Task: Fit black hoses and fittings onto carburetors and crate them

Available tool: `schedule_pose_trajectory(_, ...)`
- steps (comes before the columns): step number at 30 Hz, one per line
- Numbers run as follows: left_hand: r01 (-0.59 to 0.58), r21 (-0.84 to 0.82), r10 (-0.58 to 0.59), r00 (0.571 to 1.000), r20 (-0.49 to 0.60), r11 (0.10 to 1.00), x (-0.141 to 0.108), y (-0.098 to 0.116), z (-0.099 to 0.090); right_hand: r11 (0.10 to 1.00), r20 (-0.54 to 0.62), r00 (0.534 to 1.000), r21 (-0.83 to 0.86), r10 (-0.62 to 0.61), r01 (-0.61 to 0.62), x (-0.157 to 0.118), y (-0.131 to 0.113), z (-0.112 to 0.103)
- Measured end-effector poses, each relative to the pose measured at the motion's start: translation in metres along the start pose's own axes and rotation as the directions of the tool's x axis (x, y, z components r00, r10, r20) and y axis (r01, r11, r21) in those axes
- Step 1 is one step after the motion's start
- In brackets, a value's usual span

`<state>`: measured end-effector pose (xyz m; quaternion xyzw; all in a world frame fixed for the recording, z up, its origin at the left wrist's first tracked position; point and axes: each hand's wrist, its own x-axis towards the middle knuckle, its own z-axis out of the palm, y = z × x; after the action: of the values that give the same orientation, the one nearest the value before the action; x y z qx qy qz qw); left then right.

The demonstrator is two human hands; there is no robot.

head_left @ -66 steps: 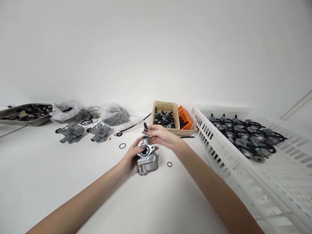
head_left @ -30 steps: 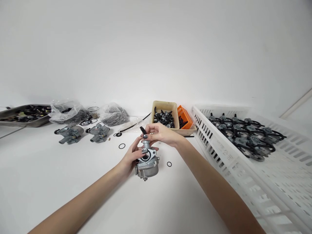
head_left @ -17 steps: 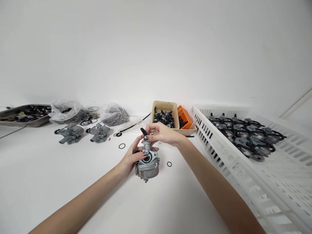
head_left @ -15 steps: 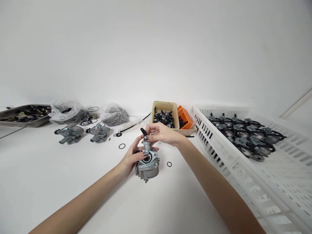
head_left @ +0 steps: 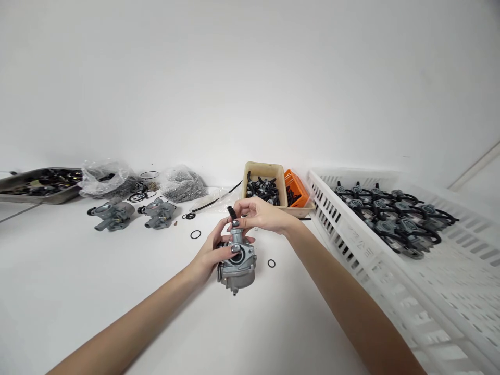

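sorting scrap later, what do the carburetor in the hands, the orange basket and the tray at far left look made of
Carburetor: probably cast metal, dull silver-grey with soft highlights.
Orange basket: likely moulded plastic, evenly coloured, with slotted walls.
Tray: seemingly sheet metal, judging by its thin grey rim and metallic sheen.

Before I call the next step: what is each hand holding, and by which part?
Left hand: the metal carburetor, by its side, thumb at the round opening. Right hand: the black-tipped cap, pinched low, at the carburetor's neck.
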<state>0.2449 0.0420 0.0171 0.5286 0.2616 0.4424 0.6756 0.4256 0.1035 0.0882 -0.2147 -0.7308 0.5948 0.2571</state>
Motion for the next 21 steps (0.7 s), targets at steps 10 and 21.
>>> schedule_pose_trajectory(10, -0.023, 0.022, 0.023, 1.0, -0.011, 0.999, -0.0005, 0.0, 0.001, 1.0, 0.009, 1.0, -0.005, -0.011, 0.011, 0.0002, 0.0004, -0.001)
schedule_pose_trajectory(21, -0.035, 0.039, 0.035, 0.999, -0.02, 0.999, -0.0002, -0.0003, 0.0029, 0.998, 0.03, 1.0, 0.058, -0.003, 0.001, -0.0008, -0.0016, -0.0002)
